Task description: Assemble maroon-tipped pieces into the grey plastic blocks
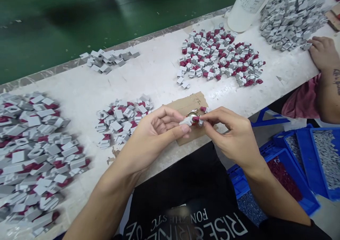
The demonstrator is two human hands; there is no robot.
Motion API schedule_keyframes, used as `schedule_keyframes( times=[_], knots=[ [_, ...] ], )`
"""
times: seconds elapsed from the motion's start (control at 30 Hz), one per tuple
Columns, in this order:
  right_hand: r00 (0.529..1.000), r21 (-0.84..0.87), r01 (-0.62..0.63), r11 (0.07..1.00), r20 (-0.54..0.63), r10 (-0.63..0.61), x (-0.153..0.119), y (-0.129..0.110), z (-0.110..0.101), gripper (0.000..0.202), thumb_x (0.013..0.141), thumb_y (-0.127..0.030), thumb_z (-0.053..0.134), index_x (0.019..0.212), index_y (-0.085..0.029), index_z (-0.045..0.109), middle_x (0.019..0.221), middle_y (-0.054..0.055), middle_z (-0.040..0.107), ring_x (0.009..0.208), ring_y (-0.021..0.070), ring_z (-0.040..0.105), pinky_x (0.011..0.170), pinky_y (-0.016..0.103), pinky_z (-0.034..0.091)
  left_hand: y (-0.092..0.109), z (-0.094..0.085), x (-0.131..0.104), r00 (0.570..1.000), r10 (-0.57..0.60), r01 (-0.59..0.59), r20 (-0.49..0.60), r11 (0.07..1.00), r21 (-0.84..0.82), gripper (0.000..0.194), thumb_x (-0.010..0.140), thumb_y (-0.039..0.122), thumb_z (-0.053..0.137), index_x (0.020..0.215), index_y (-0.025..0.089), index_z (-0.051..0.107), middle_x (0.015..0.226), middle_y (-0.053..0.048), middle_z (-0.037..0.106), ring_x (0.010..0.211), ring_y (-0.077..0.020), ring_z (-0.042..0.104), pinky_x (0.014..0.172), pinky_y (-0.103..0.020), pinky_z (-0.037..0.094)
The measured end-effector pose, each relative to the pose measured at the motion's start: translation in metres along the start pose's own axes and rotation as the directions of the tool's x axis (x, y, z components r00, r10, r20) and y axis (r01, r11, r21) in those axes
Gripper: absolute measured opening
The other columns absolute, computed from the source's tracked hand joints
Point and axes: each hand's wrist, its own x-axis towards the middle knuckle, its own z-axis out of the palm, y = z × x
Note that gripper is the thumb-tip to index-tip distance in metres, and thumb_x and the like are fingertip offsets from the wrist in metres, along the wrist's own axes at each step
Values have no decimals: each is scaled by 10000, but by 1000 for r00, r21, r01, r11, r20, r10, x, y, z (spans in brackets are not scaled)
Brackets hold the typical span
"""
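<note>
Between thumb and fingers, my left hand (pixel 162 130) pinches a light grey plastic part (pixel 188 120). My right hand (pixel 230 132) grips a small dark red and grey piece (pixel 197 119) by its end, against the grey part, so the two meet or nearly meet. Both hands are over a piece of brown cardboard (pixel 198 99) at the table's near edge. Behind the held parts, a small round dish with a shiny rim (pixel 192 113) rests on the cardboard, partly hidden. Left of my left hand is a small pile of grey and red parts (pixel 124 114).
A large grey-and-red pile (pixel 34 155) covers the table's left side. Further piles (pixel 108 59) (pixel 217 56) (pixel 289 20) lie along the back, near a white bottle (pixel 247 10). Another person's hand (pixel 324 52) rests at the right. Blue bins (pixel 305 197) stand below.
</note>
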Motion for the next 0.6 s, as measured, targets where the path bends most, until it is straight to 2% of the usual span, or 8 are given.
schedule_keyframes(
  times=[0.1,0.17,0.27,0.4,0.5,0.6],
  knots=[
    [990,166,-111,980,-71,124,-2,0,-2,185,1018,-109,808,1095,-260,883,1066,29,874,938,201,823,873,354,692,-2,-1,1,1000,-8,8,-20,1000,-6,361,846,258,1076,1160,229,899,1035,-48,904,931,-152,870,906,-204,715],
    [973,301,-165,939,-105,205,-2,2,-4,159,997,-133,859,1068,-272,892,1023,13,880,904,192,837,858,331,709,-3,0,2,1000,1,-1,-31,1000,2,333,854,285,1072,1142,233,914,1042,-61,908,978,-175,873,952,-241,719],
    [957,446,-183,876,-123,263,-3,3,-7,149,975,-155,910,1037,-290,903,1004,-6,886,904,175,853,842,283,712,-7,7,6,990,112,-107,-91,993,59,280,840,290,1079,1064,246,917,1055,-42,890,996,-175,841,928,-249,702],
    [950,524,-187,831,-118,289,-4,2,-7,127,987,-185,923,1050,-294,904,1045,3,903,974,197,877,913,316,728,-14,22,16,965,231,-227,-124,973,46,215,906,296,1032,1047,239,879,1026,-26,852,948,-160,799,883,-257,681],
    [949,552,-185,813,-115,294,-4,1,-5,116,1001,-198,915,1068,-290,897,1049,16,911,968,229,890,925,377,744,-20,30,21,966,247,-252,-76,966,-65,199,963,278,984,1085,229,834,1076,-35,862,1032,-172,823,979,-285,686],
    [955,560,-177,810,-103,279,-4,0,-4,114,1010,-194,905,1077,-286,897,1063,22,916,988,240,898,925,388,747,-23,33,21,971,240,-239,-4,967,-90,214,1012,295,938,1175,207,832,1153,-70,884,1094,-195,844,1019,-305,686]
  ],
)
